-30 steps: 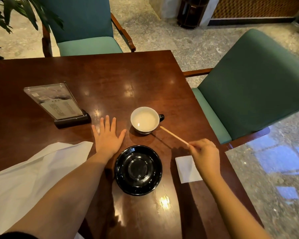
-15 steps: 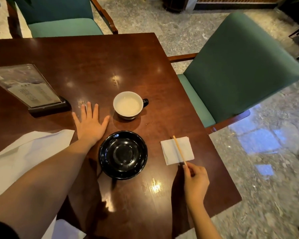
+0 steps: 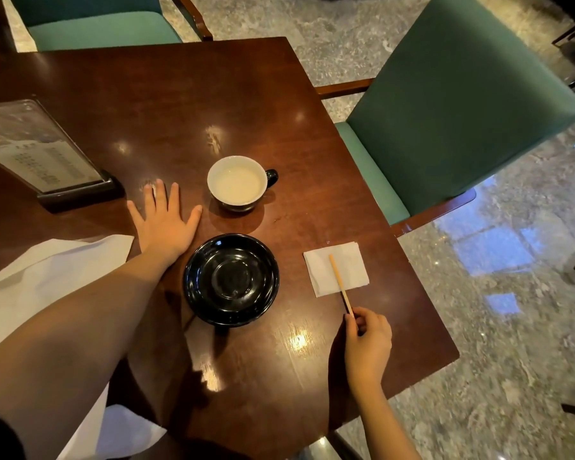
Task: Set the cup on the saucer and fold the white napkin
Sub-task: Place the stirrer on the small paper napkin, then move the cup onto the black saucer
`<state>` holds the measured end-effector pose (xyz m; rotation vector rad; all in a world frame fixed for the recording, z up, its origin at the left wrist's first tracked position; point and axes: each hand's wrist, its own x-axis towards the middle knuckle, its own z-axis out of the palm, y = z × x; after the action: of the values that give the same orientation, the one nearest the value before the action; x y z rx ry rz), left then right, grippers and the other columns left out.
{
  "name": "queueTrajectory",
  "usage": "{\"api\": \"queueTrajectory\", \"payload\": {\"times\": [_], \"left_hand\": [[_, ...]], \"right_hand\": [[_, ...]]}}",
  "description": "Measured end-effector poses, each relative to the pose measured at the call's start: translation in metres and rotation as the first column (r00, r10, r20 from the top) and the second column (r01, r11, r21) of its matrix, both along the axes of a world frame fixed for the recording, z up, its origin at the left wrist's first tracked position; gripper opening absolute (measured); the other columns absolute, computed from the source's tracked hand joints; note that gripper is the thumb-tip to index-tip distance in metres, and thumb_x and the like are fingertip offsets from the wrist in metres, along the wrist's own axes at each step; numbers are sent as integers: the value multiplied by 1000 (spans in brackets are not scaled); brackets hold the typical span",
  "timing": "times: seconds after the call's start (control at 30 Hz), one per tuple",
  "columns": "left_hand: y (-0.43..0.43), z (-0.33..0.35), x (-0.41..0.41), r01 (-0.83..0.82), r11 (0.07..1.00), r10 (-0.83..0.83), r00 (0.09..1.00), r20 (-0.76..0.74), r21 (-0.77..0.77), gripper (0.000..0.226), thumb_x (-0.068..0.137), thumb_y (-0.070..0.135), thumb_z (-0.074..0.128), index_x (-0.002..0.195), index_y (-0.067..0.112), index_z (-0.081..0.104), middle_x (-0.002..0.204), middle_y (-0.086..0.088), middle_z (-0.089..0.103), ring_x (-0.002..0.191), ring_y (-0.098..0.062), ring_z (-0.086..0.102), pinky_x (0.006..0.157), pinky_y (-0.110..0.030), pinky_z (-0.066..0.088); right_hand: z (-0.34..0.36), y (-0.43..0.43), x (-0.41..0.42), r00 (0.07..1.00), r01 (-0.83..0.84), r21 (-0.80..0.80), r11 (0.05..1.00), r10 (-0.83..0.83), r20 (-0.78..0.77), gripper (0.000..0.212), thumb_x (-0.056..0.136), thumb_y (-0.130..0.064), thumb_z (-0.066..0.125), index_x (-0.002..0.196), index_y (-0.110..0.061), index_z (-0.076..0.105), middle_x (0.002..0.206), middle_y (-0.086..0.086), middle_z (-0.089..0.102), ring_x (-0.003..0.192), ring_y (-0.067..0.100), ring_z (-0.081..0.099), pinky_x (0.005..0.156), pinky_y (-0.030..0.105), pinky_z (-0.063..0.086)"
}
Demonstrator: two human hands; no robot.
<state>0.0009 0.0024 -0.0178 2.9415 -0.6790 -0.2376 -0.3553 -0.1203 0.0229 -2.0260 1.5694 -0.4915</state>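
A cup (image 3: pixel 237 182), white inside with a dark handle pointing right, stands on the wooden table (image 3: pixel 186 104) just beyond an empty black saucer (image 3: pixel 231 279). My left hand (image 3: pixel 165 220) lies flat and spread on the table, left of the cup and touching neither cup nor saucer. A large white napkin (image 3: pixel 37 287) is spread loosely at the left edge, partly under my left forearm. My right hand (image 3: pixel 367 343) pinches the near end of a thin wooden stir stick (image 3: pixel 339 283), whose far end rests on a small white paper square (image 3: pixel 336 268) to the right of the saucer.
A clear menu stand (image 3: pixel 40 154) on a dark base sits at the left of the table. One green chair (image 3: pixel 458 104) stands close to the table's right edge and another green chair (image 3: pixel 97 24) at the far side. Marble floor lies beyond the right edge.
My right hand has brought the stir stick from beside the cup down onto the small paper square and drawn back toward me. My left hand has stayed flat in place.
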Motion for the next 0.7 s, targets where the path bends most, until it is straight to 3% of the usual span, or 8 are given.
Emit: {"api": "queueTrajectory", "payload": {"times": [0.2,0.37,0.53,0.7], "left_hand": [[1,-1,1,1,1000,-1,1000,-3,-9,79,85,71,5,149,25,7,159,-5,-1,145,-25,-7,114,-56,-5],[0,-1,2,-1,1000,1,1000,1,-4,79,85,71,5,149,25,7,159,-5,-1,145,-25,-7,114,-56,-5],[1,-1,1,-7,1000,7,1000,11,-6,77,86,69,8,149,25,6,159,-5,1,145,-25,-6,114,-57,-4],[0,0,-1,-5,1000,5,1000,17,-13,73,88,66,11,149,25,5,159,-5,0,145,-24,-7,114,-56,-4]], "right_hand": [[7,-10,1,996,-94,3,996,94,9,18,85,-14,66,102,-9,66,91,-3,54,90,17,53,75,28,45],[22,-46,31,956,-294,-2,956,294,-13,25,87,-18,64,111,-10,61,106,4,59,102,18,53,80,24,42],[45,-90,104,827,-562,-27,827,561,-37,37,89,-20,61,125,-10,56,125,8,58,117,22,49,93,24,36],[51,-110,186,725,-684,12,729,682,-98,47,92,-27,57,136,-14,46,138,6,51,129,22,43,106,38,36]]}}
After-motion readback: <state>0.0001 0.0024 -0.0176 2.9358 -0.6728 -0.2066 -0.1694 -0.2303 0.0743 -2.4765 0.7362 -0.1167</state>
